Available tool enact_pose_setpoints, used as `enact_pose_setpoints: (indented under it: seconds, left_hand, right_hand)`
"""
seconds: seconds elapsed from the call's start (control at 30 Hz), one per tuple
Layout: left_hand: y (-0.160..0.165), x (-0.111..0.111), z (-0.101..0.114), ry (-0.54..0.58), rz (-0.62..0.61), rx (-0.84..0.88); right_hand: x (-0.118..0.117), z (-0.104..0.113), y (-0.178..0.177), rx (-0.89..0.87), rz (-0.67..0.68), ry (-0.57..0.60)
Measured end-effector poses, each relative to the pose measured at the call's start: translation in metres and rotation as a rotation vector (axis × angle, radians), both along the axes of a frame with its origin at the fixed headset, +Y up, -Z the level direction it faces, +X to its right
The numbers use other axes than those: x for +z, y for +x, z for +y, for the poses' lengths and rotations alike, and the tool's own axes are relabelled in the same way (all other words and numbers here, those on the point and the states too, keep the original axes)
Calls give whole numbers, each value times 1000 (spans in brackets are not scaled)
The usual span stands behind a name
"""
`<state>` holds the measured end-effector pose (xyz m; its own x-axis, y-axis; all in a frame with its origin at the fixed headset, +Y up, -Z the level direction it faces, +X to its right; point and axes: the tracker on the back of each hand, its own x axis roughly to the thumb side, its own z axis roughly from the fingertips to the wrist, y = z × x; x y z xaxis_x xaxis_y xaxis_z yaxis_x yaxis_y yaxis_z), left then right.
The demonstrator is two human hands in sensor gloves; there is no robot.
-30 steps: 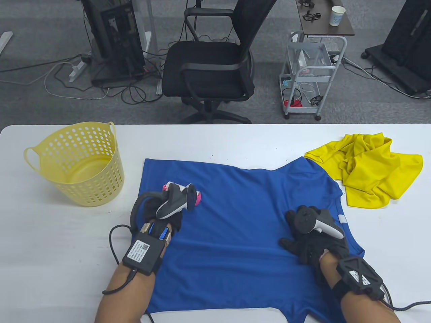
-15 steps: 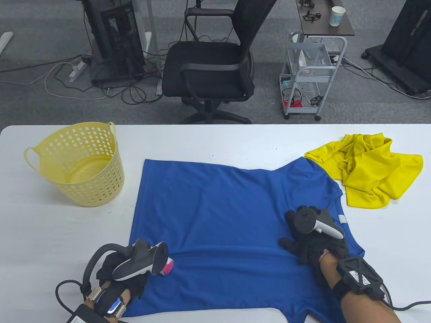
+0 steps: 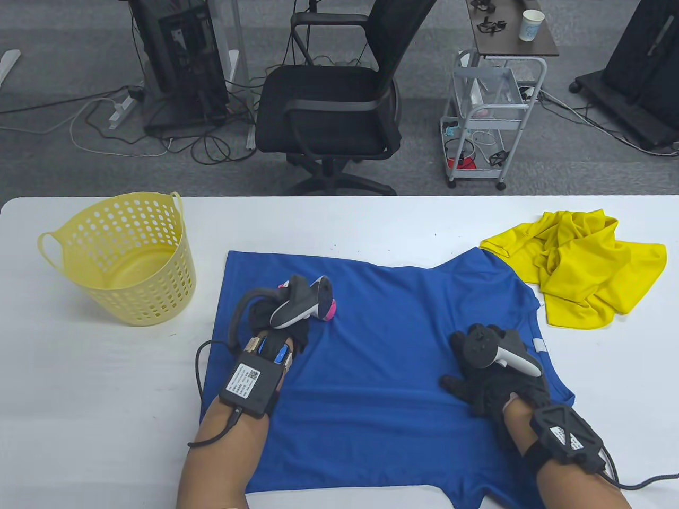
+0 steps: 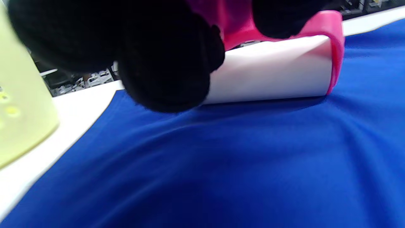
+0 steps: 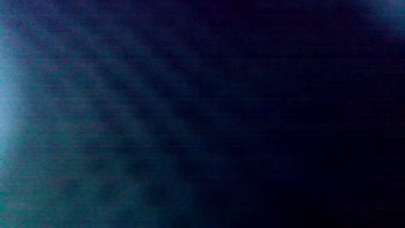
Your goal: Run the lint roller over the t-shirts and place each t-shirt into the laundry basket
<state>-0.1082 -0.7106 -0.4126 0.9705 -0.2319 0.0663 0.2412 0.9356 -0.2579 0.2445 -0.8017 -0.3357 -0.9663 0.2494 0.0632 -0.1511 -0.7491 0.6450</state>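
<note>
A blue t-shirt (image 3: pixel 382 360) lies spread flat on the white table (image 3: pixel 318 222). My left hand (image 3: pixel 284 318) grips a pink lint roller (image 3: pixel 330 310) whose white roll (image 4: pixel 269 76) presses on the blue t-shirt (image 4: pixel 221 164) near its far left part. My right hand (image 3: pixel 490 387) lies flat on the shirt's right side, fingers spread, holding the cloth down. A crumpled yellow t-shirt (image 3: pixel 578 265) sits at the far right. The yellow laundry basket (image 3: pixel 119 254) stands at the left. The right wrist view is dark and shows nothing clear.
Beyond the table's far edge stand an office chair (image 3: pixel 334 101) and a wire cart (image 3: pixel 488 116). Cables from both wrists trail off the near edge. The basket's wall (image 4: pixel 22 120) shows close to the left of the roller.
My left hand, which had drawn the roller back to the shirt's near left edge, has pushed it away again to the far left part. The right hand has stayed put.
</note>
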Motion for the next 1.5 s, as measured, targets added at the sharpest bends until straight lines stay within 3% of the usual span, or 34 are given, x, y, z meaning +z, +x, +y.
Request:
enact_pose_setpoints:
  seconds: [0.07, 0.17, 0.43, 0.53, 0.63, 0.77, 0.83, 0.93, 1.07, 1.2, 1.37, 1.5]
  left_hand:
    - [1, -3, -2, 12, 12, 31]
    - [-4, 9, -2, 12, -37, -9]
    - [-54, 101, 12, -90, -133, -78]
    - [-66, 123, 9, -80, -129, -54]
    - [-70, 129, 9, -62, -113, -34]
    - [-64, 126, 24, -21, -95, -56]
    - [-48, 129, 39, 52, -121, -21]
    - [-12, 135, 52, 63, -215, 5]
    - [36, 124, 42, -2, -285, -4]
    - [72, 89, 17, -79, -266, -65]
    - [109, 43, 9, -21, -221, -26]
    - [126, 22, 8, -7, -195, 11]
  right_hand:
    - [0, 0, 0, 0, 0, 0]
    - [0, 0, 0, -1, 0, -1]
    - [0, 0, 0, 2, 0, 1]
    - [0, 0, 0, 0, 0, 0]
    - [0, 0, 0, 1, 0, 0]
    - [0, 0, 0, 1, 0, 0]
    - [0, 0, 0, 3, 0, 1]
    - [0, 0, 0, 3, 0, 1]
    - [0, 0, 0, 4, 0, 1]
    - [0, 0, 0, 4, 0, 1]
    - [0, 0, 0, 1, 0, 0]
    - [0, 0, 0, 0, 0, -1]
